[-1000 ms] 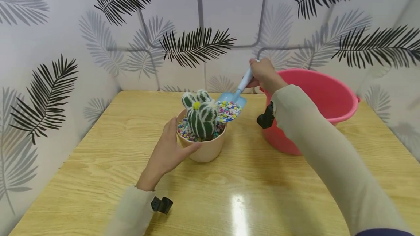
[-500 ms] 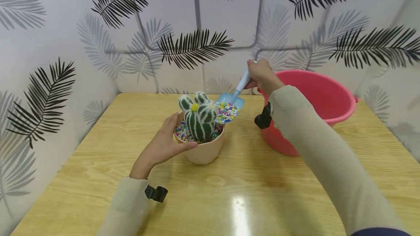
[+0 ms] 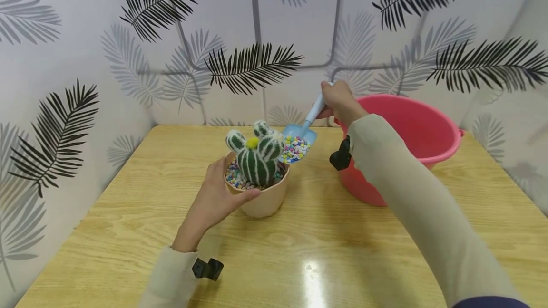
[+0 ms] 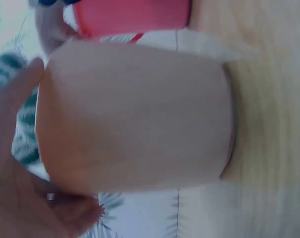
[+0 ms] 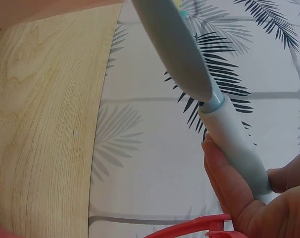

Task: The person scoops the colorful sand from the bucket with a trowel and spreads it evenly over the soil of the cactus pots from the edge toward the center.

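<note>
A green-and-white striped cactus (image 3: 256,168) with a yellow flower stands in a beige flowerpot (image 3: 265,203) whose surface is covered with colourful pebbles. My left hand (image 3: 214,196) holds the pot's near left side, thumb at the front rim and fingers round the left. The left wrist view shows the pot's wall (image 4: 135,119) close up, with its base at the table. My right hand (image 3: 340,101) grips the white handle (image 5: 234,148) of a light blue trowel (image 3: 301,132). Its blade carries multicoloured pebbles (image 3: 295,149) and overlaps the pot's right rim, beside the cactus.
A large red bucket (image 3: 364,187) stands on the right, behind my right forearm; its inside is partly hidden by the sleeve. Everything rests on a light wooden table (image 3: 128,213). A leaf-patterned wall (image 3: 295,23) rises directly behind the table's far edge.
The flowerpot has turned and shifted slightly left under my left hand, so the cactus's side arms show further apart. The trowel has hardly moved; its pebbles are still on the blade.
</note>
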Tool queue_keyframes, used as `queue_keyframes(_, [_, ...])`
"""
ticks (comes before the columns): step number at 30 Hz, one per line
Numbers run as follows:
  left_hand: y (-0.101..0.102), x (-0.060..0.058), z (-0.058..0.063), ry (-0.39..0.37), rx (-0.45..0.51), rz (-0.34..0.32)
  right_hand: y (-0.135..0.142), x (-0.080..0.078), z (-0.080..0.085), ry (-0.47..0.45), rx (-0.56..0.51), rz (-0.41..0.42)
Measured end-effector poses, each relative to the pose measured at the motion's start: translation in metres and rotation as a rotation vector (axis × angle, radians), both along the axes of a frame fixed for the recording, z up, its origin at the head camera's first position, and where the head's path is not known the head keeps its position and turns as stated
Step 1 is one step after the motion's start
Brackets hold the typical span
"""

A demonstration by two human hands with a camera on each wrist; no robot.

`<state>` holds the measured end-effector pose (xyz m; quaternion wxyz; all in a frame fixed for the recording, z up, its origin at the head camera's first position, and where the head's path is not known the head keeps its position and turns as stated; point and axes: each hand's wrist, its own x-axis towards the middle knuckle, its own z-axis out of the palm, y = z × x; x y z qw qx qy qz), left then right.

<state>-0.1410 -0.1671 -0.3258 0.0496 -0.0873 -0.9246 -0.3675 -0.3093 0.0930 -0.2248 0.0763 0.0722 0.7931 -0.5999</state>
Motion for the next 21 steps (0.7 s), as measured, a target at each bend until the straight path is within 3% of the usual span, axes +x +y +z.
queue_keyframes(4, [-0.014, -0.009, 0.000, -0.070, 0.037, -0.096, -0.001, 0.000, -0.001, 0.003, -0.010, -0.002])
queue_keyframes(7, [-0.020, -0.012, -0.001, -0.093, 0.031, -0.126, -0.001, 0.000, -0.001, 0.002, -0.018, 0.002])
queue_keyframes(16, [0.000, 0.001, -0.002, -0.047, -0.026, 0.012, 0.000, -0.002, -0.001, 0.007, -0.014, -0.004])
queue_keyframes(21, [0.000, 0.001, -0.001, -0.062, 0.006, 0.009, -0.001, -0.003, -0.002, 0.013, -0.011, -0.002])
